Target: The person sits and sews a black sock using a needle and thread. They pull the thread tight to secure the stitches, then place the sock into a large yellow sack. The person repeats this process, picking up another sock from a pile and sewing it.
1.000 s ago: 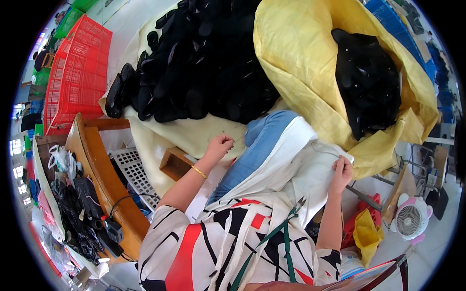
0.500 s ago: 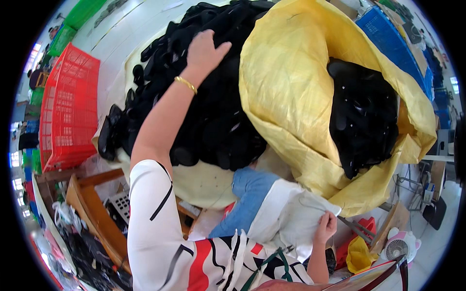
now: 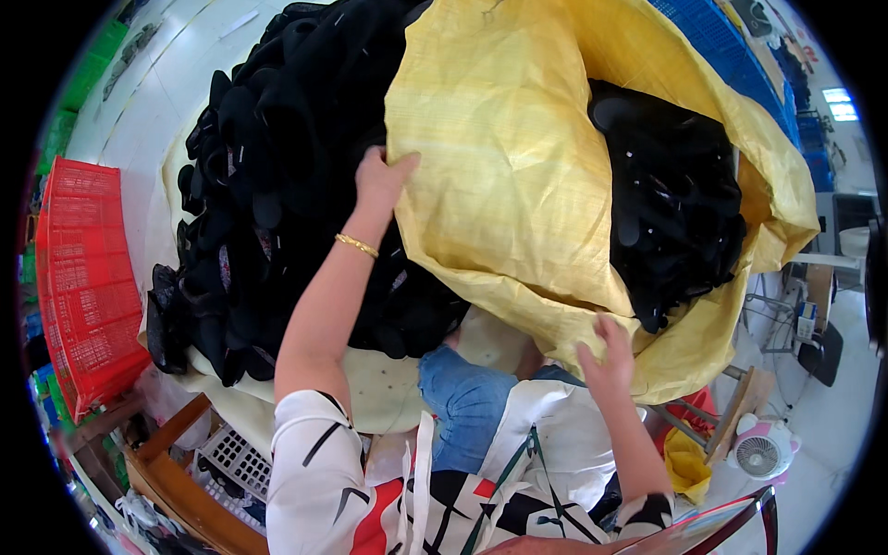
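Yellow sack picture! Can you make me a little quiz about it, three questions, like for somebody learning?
1. Fill the gap: the sack has ____-coloured things inside.
2. Which is on the right side of the picture? A: the red basket; B: the fan; C: the gold bracelet.
3. True or false: the left hand is nearer than the right hand to the black pile beside the sack.

Key: 1 black; 2 B; 3 true.
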{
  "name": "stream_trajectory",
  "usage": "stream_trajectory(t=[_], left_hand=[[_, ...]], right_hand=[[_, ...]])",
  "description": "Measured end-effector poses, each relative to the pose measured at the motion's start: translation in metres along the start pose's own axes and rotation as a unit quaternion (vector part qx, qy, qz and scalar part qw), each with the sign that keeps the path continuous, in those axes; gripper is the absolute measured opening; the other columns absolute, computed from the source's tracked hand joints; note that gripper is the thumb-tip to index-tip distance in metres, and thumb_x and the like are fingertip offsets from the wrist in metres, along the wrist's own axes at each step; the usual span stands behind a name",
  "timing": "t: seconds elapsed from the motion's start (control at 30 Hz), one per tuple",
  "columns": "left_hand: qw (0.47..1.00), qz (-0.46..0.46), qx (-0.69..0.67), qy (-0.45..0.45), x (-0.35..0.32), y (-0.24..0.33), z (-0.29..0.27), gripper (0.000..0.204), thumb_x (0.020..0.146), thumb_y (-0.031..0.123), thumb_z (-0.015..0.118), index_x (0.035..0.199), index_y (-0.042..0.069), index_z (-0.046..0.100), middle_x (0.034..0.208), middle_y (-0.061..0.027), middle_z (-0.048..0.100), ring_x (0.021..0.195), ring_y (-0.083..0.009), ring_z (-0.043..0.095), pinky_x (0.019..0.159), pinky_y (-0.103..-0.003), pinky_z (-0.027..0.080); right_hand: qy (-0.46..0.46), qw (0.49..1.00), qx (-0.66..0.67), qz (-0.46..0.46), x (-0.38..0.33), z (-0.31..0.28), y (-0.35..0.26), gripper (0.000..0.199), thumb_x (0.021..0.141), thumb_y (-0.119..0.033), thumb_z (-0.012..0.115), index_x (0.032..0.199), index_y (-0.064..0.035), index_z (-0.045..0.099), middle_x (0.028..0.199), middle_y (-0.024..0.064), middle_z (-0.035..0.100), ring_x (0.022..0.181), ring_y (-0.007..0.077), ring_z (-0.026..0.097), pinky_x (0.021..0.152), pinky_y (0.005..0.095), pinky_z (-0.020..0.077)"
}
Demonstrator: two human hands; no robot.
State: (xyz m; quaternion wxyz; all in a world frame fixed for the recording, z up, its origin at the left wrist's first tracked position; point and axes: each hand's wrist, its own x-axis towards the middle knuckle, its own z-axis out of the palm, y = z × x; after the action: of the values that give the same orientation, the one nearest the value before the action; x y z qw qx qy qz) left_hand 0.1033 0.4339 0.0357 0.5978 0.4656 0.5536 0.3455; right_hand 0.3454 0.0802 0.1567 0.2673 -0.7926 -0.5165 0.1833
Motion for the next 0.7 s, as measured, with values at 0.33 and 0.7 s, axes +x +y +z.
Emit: stream_trajectory(t=[0.33,0.7], left_hand=[[0.864,-0.022,-0.27,-0.425,-0.164,0.126,0.165,0.019,0.094,0.009,0.063,0.11,-0.002,0.061,0.098,-0.0055,0.067,0.088,-0.0123,0.066,0.077,-0.026,0.056],[0.838,0.07,-0.273,-0.468,-0.168,0.154,0.264,0.015,0.089,0.009,0.068,0.099,0.0,0.062,0.089,-0.0043,0.066,0.079,-0.0116,0.064,0.074,-0.028,0.056]], right_hand=[[0.04,0.973,0.215,0.073,0.089,0.013,-0.019,0.049,0.087,-0.004,0.068,0.132,0.0002,0.05,0.127,0.0102,0.057,0.118,0.0173,0.056,0.095,0.0322,0.0483],[0.22,0.839,0.457,0.198,0.046,-0.041,-0.007,0.069,0.099,-0.053,0.052,0.144,-0.0037,0.038,0.138,0.0081,0.047,0.126,0.0215,0.049,0.104,0.0386,0.0431]])
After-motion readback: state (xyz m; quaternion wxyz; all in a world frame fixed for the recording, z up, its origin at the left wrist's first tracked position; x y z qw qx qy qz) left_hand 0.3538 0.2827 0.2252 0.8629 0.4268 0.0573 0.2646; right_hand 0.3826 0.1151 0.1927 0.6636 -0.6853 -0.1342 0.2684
